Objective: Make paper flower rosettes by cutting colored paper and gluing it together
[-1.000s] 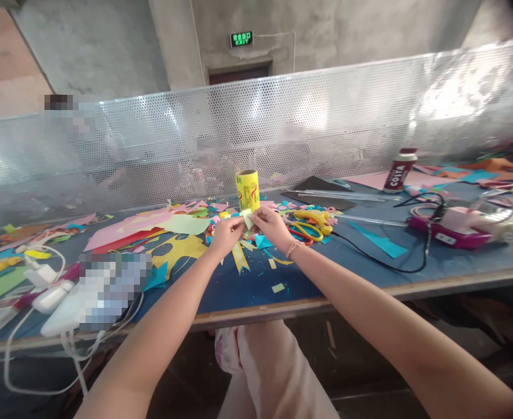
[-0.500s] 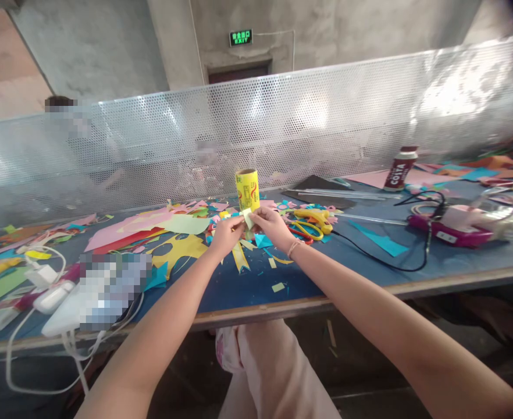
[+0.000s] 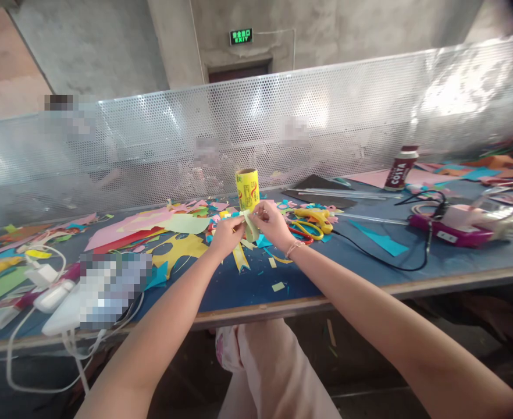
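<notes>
Above the blue table, a small pale-green paper piece is pinched by my left hand at its left side. My right hand has its fingers bent and drawn together at the paper's upper right edge; whether they grip it is hard to make out. Just behind both hands stands a yellow printed roll, upright with its open end up. Below the fingers lies a pale yellow strip with a blue-edged tip. A yellow-handled tool rests to the right of my right hand, beside orange-red scissor handles.
Cut paper scraps and a yellow sheet with holes spread leftward. A white device with cables sits at front left. To the right are a brown bottle, a purple power strip and a black cable. A perforated metal screen stands behind.
My right hand's fingers have shifted slightly up, and more of the pale-green paper shows below them. My left hand stays nearly in place.
</notes>
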Demonstrator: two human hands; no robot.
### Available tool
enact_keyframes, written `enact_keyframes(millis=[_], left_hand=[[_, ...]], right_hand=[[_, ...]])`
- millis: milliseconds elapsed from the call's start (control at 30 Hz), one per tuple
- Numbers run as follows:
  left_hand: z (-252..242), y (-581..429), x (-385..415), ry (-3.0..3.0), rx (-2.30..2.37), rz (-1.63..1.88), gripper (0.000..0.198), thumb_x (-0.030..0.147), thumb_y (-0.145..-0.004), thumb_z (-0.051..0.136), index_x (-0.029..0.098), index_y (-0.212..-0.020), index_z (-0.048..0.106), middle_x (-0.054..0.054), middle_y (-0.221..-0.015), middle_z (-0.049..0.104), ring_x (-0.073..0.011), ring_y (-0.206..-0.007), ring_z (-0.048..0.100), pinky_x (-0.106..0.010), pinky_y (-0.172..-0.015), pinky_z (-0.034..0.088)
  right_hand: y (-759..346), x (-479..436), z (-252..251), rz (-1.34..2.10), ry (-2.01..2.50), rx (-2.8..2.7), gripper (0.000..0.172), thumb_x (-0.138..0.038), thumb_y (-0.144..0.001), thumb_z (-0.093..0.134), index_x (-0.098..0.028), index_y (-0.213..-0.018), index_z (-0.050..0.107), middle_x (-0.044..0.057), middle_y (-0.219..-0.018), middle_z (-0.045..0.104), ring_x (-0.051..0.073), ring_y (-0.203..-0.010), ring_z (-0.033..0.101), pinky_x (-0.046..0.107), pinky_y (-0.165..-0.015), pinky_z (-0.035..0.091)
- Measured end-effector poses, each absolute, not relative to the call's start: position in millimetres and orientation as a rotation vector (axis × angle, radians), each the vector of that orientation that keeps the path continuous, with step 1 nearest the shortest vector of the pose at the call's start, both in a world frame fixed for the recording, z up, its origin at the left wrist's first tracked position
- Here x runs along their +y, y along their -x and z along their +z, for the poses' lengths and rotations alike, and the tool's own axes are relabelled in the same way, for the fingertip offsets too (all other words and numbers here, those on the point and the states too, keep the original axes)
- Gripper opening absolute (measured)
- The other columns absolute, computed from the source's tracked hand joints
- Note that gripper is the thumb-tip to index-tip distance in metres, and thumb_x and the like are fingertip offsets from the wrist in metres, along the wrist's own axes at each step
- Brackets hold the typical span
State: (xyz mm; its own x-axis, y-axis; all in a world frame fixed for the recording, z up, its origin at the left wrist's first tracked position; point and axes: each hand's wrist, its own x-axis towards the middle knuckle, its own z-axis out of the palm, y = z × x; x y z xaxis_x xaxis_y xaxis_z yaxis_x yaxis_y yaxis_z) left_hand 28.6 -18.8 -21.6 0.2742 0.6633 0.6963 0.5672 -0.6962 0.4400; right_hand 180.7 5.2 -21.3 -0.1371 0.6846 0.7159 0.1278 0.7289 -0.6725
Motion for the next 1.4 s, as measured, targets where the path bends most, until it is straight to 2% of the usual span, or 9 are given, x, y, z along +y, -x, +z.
enact_keyframes(millis=[100,267,467,667,900,1033,1200,1400], left_hand=[[-21.6,-29.1,-19.4,-2.487,1.243,1.429,0.021,0.012,-0.081,0.046,0.015,-0.064,0.058,0.002,-0.055,0.050,-0.0095,-0.052,0.045,-0.021,-0.051,0.034],[-20.5,-29.9,-21.8,-2.650,1.377,1.447,0.024,0.010,-0.081,0.045,0.016,-0.059,0.052,0.001,-0.055,0.048,-0.0113,-0.055,0.046,-0.023,-0.053,0.033],[-17.5,-36.0,-30.7,-2.740,1.658,1.300,0.020,0.012,-0.084,0.044,0.016,-0.076,0.063,-0.005,-0.068,0.060,-0.0156,-0.064,0.056,-0.025,-0.056,0.036],[-15.2,-39.5,-35.5,-2.749,1.839,1.184,0.024,0.021,-0.088,0.043,0.018,-0.089,0.067,-0.006,-0.075,0.061,-0.0164,-0.068,0.057,-0.025,-0.056,0.037],[-20.5,-31.4,-25.0,-2.860,1.713,1.407,0.028,0.021,-0.088,0.043,0.019,-0.104,0.065,-0.006,-0.080,0.054,-0.0149,-0.070,0.051,-0.026,-0.062,0.041],[-22.3,-26.6,-19.2,-2.828,1.602,1.590,0.032,0.019,-0.089,0.042,0.020,-0.113,0.063,-0.007,-0.085,0.052,-0.0157,-0.077,0.051,-0.028,-0.067,0.042],[-22.9,-26.2,-19.6,-2.801,1.666,1.620,0.031,0.019,-0.089,0.042,0.024,-0.111,0.063,-0.007,-0.086,0.053,-0.0173,-0.077,0.050,-0.031,-0.069,0.040],[-22.6,-26.5,-21.0,-2.872,1.726,1.502,0.030,0.021,-0.089,0.041,0.023,-0.111,0.062,-0.008,-0.090,0.055,-0.0197,-0.081,0.049,-0.034,-0.075,0.036]], right_hand=[[-181.3,-0.7,-19.4,0.385,0.649,-1.762,0.003,-0.023,-0.079,0.052,-0.021,-0.078,0.053,0.001,-0.081,0.046,0.010,-0.062,0.043,0.026,-0.055,0.040],[-180.3,-6.4,-18.7,0.379,0.654,-1.810,0.005,-0.025,-0.080,0.051,-0.021,-0.082,0.052,0.004,-0.084,0.049,0.012,-0.063,0.048,0.028,-0.056,0.043],[-178.6,-2.9,-19.4,0.472,0.707,-1.754,0.010,-0.031,-0.079,0.053,-0.021,-0.079,0.050,0.003,-0.078,0.052,0.014,-0.066,0.051,0.029,-0.057,0.045],[-177.6,1.8,-22.7,0.549,0.677,-1.700,0.011,-0.030,-0.076,0.056,-0.022,-0.079,0.050,0.003,-0.080,0.056,0.018,-0.079,0.057,0.031,-0.064,0.049],[-176.7,3.5,-22.6,0.863,0.596,-1.544,0.026,-0.035,-0.066,0.068,-0.021,-0.077,0.049,-0.001,-0.078,0.056,0.014,-0.073,0.059,0.029,-0.066,0.049],[-177.2,-0.6,-18.7,1.156,0.562,-1.413,0.028,-0.036,-0.063,0.071,-0.021,-0.077,0.053,-0.002,-0.075,0.059,0.012,-0.075,0.060,0.029,-0.075,0.050],[-177.2,-3.0,-13.5,1.393,0.488,-1.221,0.026,-0.038,-0.060,0.073,-0.020,-0.067,0.055,-0.002,-0.070,0.057,0.011,-0.073,0.061,0.028,-0.078,0.051],[-179.6,-4.5,-10.4,1.540,0.491,-1.130,0.011,-0.024,-0.065,0.070,-0.018,-0.067,0.060,0.000,-0.069,0.061,0.011,-0.071,0.062,0.024,-0.078,0.053]])
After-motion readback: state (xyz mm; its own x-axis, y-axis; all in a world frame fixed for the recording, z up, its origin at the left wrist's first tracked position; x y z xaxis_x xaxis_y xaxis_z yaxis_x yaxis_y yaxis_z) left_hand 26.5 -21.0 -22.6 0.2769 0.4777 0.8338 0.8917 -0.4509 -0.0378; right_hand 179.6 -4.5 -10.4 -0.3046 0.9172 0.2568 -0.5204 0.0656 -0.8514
